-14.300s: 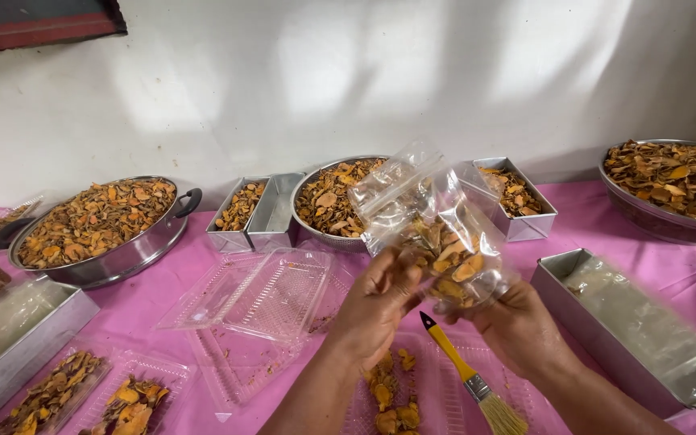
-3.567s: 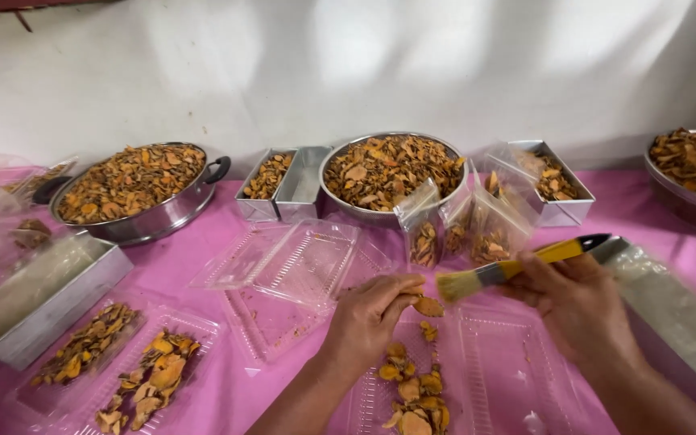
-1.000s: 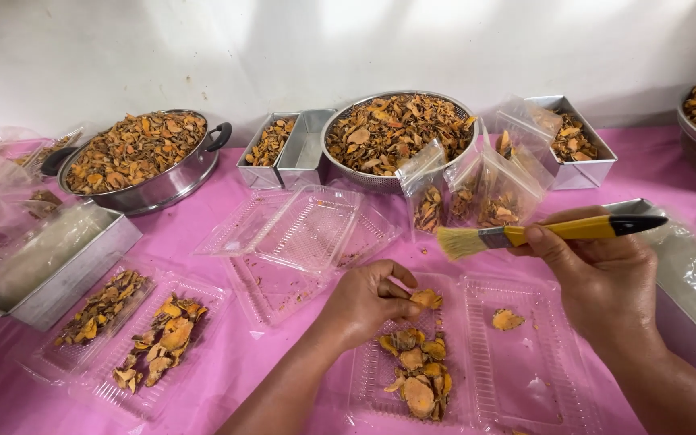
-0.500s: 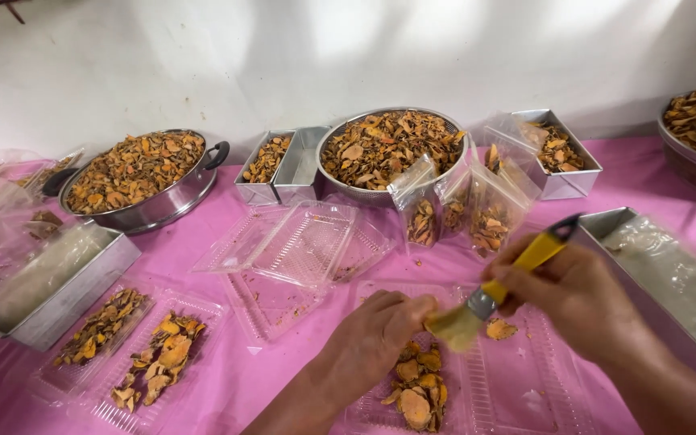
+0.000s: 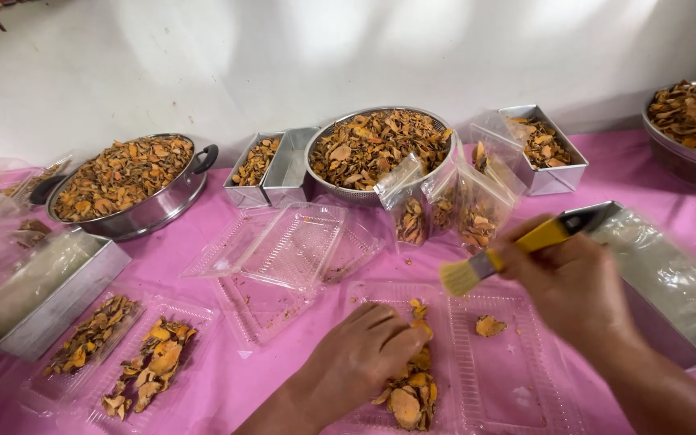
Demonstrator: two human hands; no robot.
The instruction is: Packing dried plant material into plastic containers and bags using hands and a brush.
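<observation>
Pressing dried orange slices (image 5: 407,385) into a clear clamshell tray (image 5: 503,379), left hand (image 5: 358,358) fingers together; right hand (image 5: 575,282) clamped on yellow-handled brush (image 5: 499,255). Left half filled; right half holds one slice (image 5: 490,325).

Light: soft daylight is falling from above, patching the white wall (image 5: 348,48).
Shadows: faint.
Blur: the right hand (image 5: 577,286) and brush (image 5: 497,256) are smearing.
Edges: slightly bowing.

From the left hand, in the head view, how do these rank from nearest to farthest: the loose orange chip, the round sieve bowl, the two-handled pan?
1. Loose orange chip in the clear tray, just right of the left hand.
2. Round metal sieve bowl, straight behind.
3. Two-handled metal pan, far back left.
</observation>
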